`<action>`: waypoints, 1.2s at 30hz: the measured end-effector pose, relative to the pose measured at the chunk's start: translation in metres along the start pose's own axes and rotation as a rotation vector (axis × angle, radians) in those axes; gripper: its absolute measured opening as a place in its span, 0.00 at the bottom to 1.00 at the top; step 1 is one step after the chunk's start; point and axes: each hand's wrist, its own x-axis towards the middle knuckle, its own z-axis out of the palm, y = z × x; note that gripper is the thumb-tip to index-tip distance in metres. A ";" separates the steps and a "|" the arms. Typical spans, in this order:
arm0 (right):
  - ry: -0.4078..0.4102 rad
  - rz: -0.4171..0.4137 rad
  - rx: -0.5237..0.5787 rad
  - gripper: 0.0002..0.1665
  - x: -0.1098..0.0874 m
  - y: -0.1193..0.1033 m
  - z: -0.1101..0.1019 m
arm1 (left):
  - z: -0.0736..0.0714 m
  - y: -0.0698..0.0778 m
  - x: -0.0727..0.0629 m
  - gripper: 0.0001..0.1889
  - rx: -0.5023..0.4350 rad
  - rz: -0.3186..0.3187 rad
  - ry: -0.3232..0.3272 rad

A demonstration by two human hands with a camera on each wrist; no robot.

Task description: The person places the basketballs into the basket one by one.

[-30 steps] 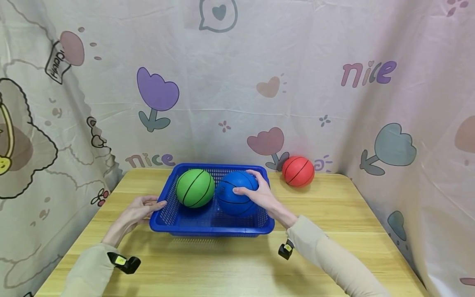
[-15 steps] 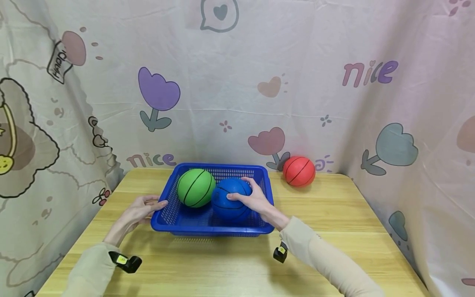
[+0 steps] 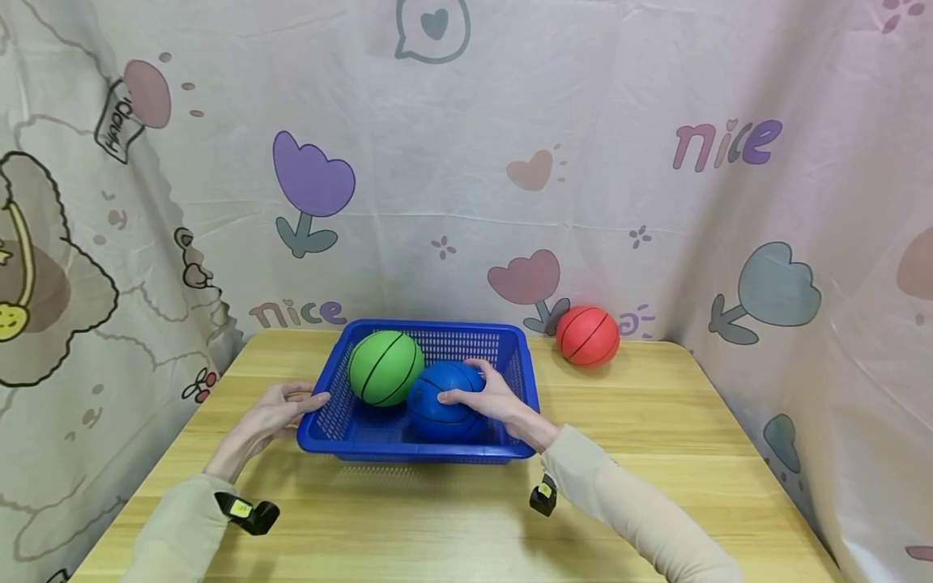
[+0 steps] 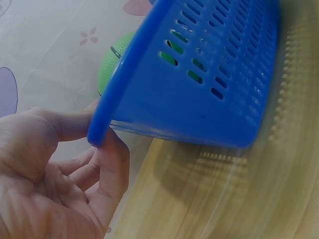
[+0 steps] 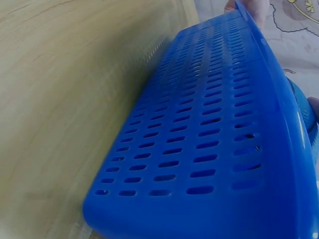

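A blue plastic basket (image 3: 419, 450) with slotted walls stands on the table. Inside it, a green ball (image 3: 385, 368) with black lines sits at the left. Beside that is a blue ball (image 3: 440, 421), low in the basket's front middle. My right hand (image 3: 496, 398) grips the blue ball from its upper right, thumb on top and fingers round the far side. My left hand (image 3: 273, 414) pinches the basket's left rim; in the left wrist view the thumb lies over the rim (image 4: 107, 112) and the fingers are under it. The right wrist view shows mostly the basket's front wall (image 5: 199, 129).
A red ball (image 3: 587, 336) rests on the wooden table (image 3: 619, 486) behind and right of the basket, close to the printed curtain (image 3: 437, 202). Curtain also hangs along both sides.
My right hand has moved the blue ball left and toward the front, lower in the basket, close against the green ball. The left hand keeps its hold on the rim.
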 end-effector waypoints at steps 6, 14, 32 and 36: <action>-0.025 0.016 -0.026 0.55 0.000 0.000 0.003 | 0.001 0.000 0.000 0.40 0.000 -0.001 0.005; -0.039 0.017 -0.017 0.56 0.000 -0.002 0.005 | 0.000 0.000 0.000 0.41 0.008 -0.001 0.004; -0.042 0.013 0.023 0.58 0.001 -0.004 0.014 | 0.001 0.001 0.000 0.40 0.005 0.000 0.006; -0.039 0.014 0.030 0.58 0.002 -0.004 0.015 | 0.001 0.000 0.000 0.40 0.004 0.005 0.003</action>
